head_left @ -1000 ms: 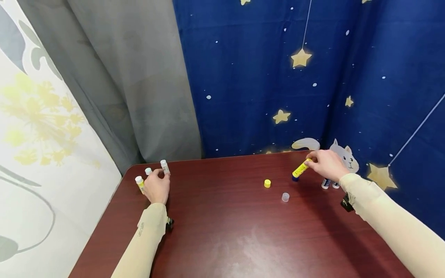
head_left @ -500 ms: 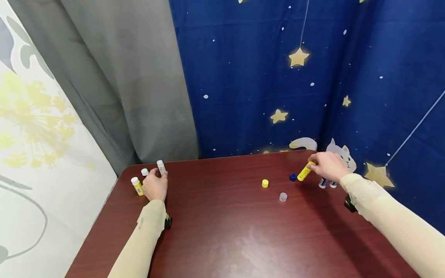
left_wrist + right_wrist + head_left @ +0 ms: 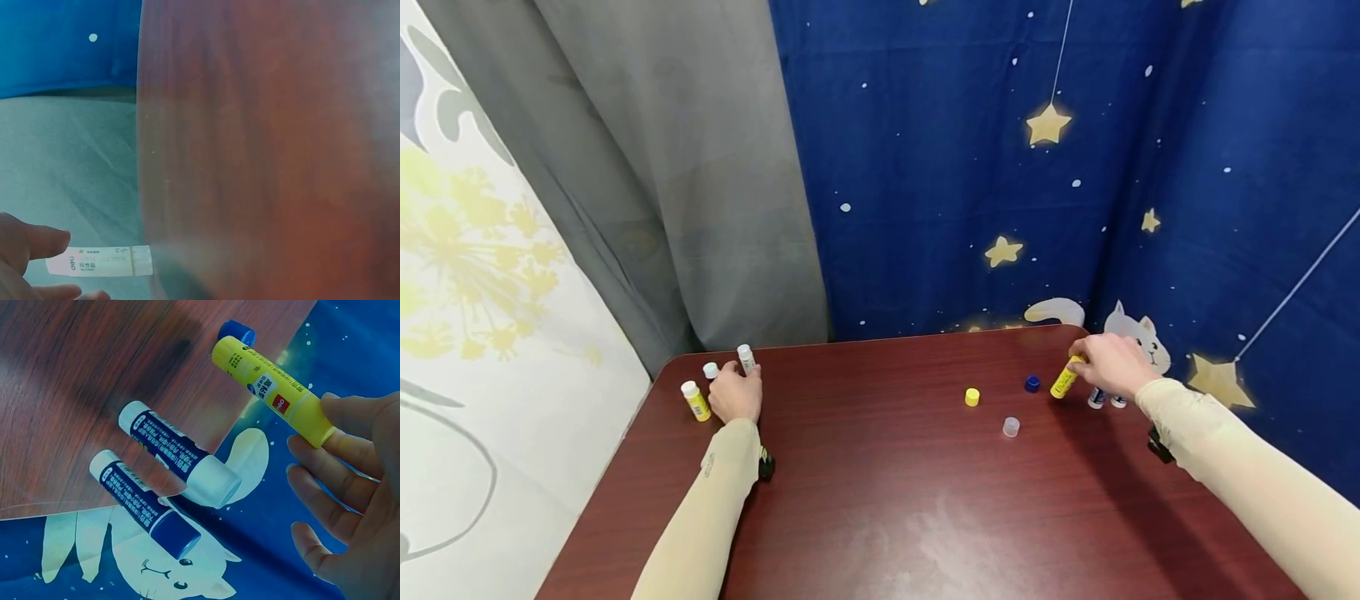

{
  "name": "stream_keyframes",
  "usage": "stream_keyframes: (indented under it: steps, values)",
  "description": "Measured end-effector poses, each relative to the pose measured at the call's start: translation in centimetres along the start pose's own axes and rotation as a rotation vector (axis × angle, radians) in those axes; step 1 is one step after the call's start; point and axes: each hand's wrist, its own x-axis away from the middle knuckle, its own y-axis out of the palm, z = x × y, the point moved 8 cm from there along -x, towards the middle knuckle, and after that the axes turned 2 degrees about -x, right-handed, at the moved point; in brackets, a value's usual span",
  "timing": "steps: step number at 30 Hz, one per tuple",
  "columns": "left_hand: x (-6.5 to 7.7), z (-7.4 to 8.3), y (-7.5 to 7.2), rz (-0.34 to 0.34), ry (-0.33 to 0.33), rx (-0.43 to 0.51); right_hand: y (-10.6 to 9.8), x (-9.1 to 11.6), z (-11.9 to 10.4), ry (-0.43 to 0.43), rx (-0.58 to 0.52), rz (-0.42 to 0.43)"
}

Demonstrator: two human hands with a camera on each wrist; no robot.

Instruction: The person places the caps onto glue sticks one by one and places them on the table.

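At the far left of the table, my left hand (image 3: pixel 736 396) pinches a white glue stick (image 3: pixel 746 357) between thumb and fingers. In the left wrist view the thumb lies along one side of this white glue stick (image 3: pixel 103 261). A yellow glue stick with a white cap (image 3: pixel 696 401) and a pale-capped stick (image 3: pixel 711 370) stand beside that hand, the latter partly hidden. My right hand (image 3: pixel 1114 364) pinches one end of a yellow glue stick (image 3: pixel 272 390), tilted, its other end low over the table. Two blue-and-white glue sticks (image 3: pixel 178 453) (image 3: pixel 144 503) stand close by.
A blue cap (image 3: pixel 1032 383) sits just left of the yellow stick. Farther left are a yellow cap (image 3: pixel 972 397) and a clear cap (image 3: pixel 1011 427). The reddish-brown table (image 3: pixel 880 475) ends at a grey curtain (image 3: pixel 737 208) and a blue starry curtain (image 3: pixel 940 183).
My right hand has moved right with the yellow glue stick, away from the blue cap, which was at its lower end and now lies apart. My left hand stays nearly in place.
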Motion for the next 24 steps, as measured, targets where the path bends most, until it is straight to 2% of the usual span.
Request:
stream_keyframes:
  steps: [5,16,24]
  values:
    - [-0.8,0.3,0.2,-0.010,-0.038,0.000,0.2,0.1,0.2,0.010,0.018,-0.016]
    - [-1.2,0.1,1.2,-0.010,-0.080,0.036,0.9,0.3,0.8,0.015,0.036,-0.034]
    - [-2.0,0.0,2.0,-0.006,-0.185,0.095,1.3,0.3,1.2,0.021,0.047,-0.030]
